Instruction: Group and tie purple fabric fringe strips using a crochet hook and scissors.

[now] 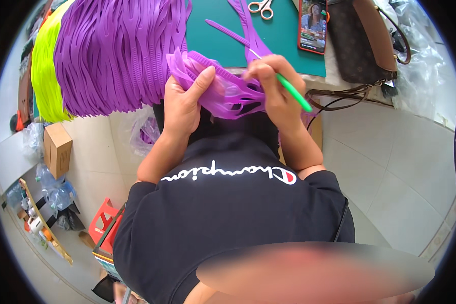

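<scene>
Purple ribbed rubber straps (225, 104), split by long slots and looking like goggle straps, are bunched in front of my chest. My left hand (183, 106) is closed on their left end, thumb on top. At their right end, my right hand (281, 93) grips a slim green-handled tool (295, 93) with a thin pale tip. The tool's exact kind is unclear, and my fingers cover part of it. Just past that hand, another purple strap (253, 38) lies on the green mat (299, 63). Whether my right fingers also pinch the bunch cannot be made out.
A thick pile of purple straps (116, 55) hangs over the table edge at left, beside yellow-green ones (44, 71). Small scissors (262, 9), a phone (312, 25) and a brown handbag (359, 43) lie farther right. A cardboard box (58, 150) and red stool (104, 219) stand lower left.
</scene>
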`<state>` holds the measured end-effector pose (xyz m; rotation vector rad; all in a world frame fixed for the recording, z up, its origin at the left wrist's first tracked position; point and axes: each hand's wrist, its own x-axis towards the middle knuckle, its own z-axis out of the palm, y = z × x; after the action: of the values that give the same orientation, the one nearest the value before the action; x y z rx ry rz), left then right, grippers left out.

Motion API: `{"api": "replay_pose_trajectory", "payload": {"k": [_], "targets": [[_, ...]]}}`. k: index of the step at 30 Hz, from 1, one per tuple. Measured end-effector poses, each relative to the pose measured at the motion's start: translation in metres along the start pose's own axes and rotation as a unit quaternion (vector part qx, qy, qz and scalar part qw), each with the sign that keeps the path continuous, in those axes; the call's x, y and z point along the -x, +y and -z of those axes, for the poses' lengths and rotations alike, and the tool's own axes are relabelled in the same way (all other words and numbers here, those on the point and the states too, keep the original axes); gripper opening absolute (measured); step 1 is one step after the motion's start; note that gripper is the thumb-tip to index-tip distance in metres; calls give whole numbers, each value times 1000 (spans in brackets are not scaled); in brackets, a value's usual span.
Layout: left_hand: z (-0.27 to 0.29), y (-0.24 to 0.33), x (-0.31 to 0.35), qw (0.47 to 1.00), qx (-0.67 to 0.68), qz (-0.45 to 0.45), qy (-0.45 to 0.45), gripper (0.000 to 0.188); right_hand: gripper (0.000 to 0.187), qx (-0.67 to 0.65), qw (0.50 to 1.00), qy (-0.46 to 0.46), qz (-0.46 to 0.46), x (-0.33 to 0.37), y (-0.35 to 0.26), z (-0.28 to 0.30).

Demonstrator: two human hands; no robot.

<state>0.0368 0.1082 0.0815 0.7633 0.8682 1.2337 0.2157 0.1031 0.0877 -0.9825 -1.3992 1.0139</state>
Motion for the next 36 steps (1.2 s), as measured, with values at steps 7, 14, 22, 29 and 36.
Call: {"api": "replay_pose_trajectory", "payload": {"k": [7,14,22,29,36], "targets": [[17,-26,4,988,-124,-97,14,36,37,-223,966,-128,2,-3,-11,9],[45,-38,7,995,-65,76,-2,25,38,-600,704,-300,232,-24,-22,71],[54,-18,13,887,347,295,-78,40,14,266,958,84,64,-72,45,39],[24,1,10,972,123,200,-25,45,27,-30,999,7,31,-17,10,-1],[6,0,5,986,99,133,-16,25,25,-118,993,8,-31,11,7,-17]]}}
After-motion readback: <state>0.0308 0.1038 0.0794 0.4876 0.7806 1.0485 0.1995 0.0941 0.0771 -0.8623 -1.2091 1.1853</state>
